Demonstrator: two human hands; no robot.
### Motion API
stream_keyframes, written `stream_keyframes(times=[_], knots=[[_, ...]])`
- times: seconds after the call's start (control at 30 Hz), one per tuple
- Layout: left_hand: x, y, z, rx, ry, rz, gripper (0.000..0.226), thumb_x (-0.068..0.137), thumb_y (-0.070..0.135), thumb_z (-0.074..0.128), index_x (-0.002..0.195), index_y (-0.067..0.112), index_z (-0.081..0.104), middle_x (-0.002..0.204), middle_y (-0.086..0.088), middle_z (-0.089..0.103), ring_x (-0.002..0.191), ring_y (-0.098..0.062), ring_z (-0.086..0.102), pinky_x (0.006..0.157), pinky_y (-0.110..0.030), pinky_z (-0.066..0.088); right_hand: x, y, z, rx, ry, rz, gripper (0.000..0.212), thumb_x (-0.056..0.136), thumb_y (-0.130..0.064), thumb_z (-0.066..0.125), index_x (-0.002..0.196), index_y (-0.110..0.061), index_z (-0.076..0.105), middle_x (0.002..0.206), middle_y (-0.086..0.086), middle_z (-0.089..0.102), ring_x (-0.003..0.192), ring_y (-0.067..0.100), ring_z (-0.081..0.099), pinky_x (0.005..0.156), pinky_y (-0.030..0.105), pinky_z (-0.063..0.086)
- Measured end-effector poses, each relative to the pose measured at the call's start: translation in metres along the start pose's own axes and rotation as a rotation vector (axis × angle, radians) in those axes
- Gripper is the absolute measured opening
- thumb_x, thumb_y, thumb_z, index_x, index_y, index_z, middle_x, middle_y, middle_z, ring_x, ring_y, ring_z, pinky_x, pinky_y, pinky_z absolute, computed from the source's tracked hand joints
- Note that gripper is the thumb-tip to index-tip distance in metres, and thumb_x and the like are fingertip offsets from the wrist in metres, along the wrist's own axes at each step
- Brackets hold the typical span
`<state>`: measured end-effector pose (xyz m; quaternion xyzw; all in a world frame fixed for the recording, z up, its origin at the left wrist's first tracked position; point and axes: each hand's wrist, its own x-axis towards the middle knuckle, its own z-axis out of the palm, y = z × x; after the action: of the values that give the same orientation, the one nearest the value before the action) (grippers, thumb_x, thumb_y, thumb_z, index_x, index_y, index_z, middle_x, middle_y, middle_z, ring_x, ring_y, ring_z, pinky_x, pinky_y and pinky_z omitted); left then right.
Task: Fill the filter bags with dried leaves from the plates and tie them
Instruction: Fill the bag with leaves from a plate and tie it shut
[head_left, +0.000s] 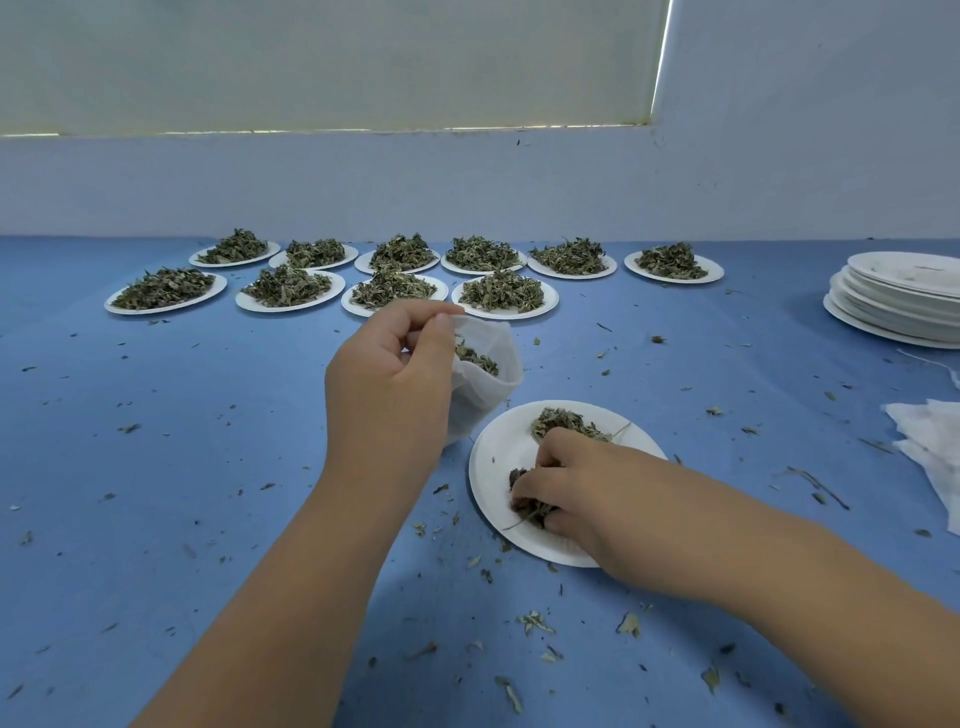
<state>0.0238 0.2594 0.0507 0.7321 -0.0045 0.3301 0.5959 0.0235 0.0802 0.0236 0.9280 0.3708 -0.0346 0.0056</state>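
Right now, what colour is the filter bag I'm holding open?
White; the head view shows the filter bag in the left hand.

The filter bag (488, 364) is half hidden behind the fingers (441, 338) of the left hand (389, 379); some dried leaves (535, 512) are covered beneath the fingers (524, 488) of the right hand (597, 499).

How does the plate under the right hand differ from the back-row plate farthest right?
The near plate holds only a scattered remnant of leaves; the back plate carries a full heap. The right hand grips leaves on the near plate; nothing touches the back plate. Both are white and round.
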Motion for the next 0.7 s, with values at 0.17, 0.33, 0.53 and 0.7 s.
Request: stream_keyframes(times=[0.17, 0.33, 0.53, 0.7], knots=[[0.005, 0.002, -0.007, -0.014, 0.075, 0.045, 0.02, 0.092, 0.021, 0.057, 0.083, 0.032, 0.071, 0.058, 0.017, 0.056, 0.048, 0.001, 0.044, 0.045, -0.007, 0.033, 0.002, -0.002, 0.003, -0.015, 0.047, 0.025, 0.026, 0.097, -0.017, 0.046, 0.119, -0.03, 0.05, 0.102, -0.008, 0.038, 0.074, 0.013, 0.046, 0.063, 0.034, 0.047], [0.002, 0.0, -0.005, 0.05, 0.053, 0.09, 0.021, 0.093, 0.019, 0.056, 0.083, 0.033, 0.069, 0.055, 0.019, 0.052, 0.046, 0.0, 0.042, 0.044, -0.006, 0.031, 0.006, -0.005, 0.007, -0.011, 0.085, 0.03, 0.024, 0.093, -0.011, 0.049, 0.112, -0.025, 0.051, 0.096, -0.008, 0.036, 0.074, 0.013, 0.046, 0.068, 0.04, 0.051], [0.002, -0.003, -0.004, 0.153, 0.013, 0.157, 0.026, 0.095, 0.018, 0.055, 0.084, 0.04, 0.063, 0.061, 0.023, 0.056, 0.05, 0.001, 0.047, 0.048, -0.006, 0.033, -0.001, 0.003, 0.002, 0.228, 0.152, 0.029, 0.022, 0.096, -0.02, 0.048, 0.114, -0.032, 0.054, 0.104, -0.017, 0.047, 0.092, 0.002, 0.047, 0.074, 0.019, 0.041], [0.003, -0.006, -0.004, 0.191, 0.0, 0.179, 0.027, 0.095, 0.018, 0.055, 0.083, 0.042, 0.062, 0.062, 0.023, 0.056, 0.052, 0.001, 0.048, 0.048, -0.007, 0.034, -0.007, 0.013, -0.012, 0.544, 0.246, 0.112, 0.015, 0.092, -0.025, 0.059, 0.091, -0.039, 0.058, 0.086, -0.026, 0.058, 0.081, -0.007, 0.052, 0.066, 0.011, 0.041]])
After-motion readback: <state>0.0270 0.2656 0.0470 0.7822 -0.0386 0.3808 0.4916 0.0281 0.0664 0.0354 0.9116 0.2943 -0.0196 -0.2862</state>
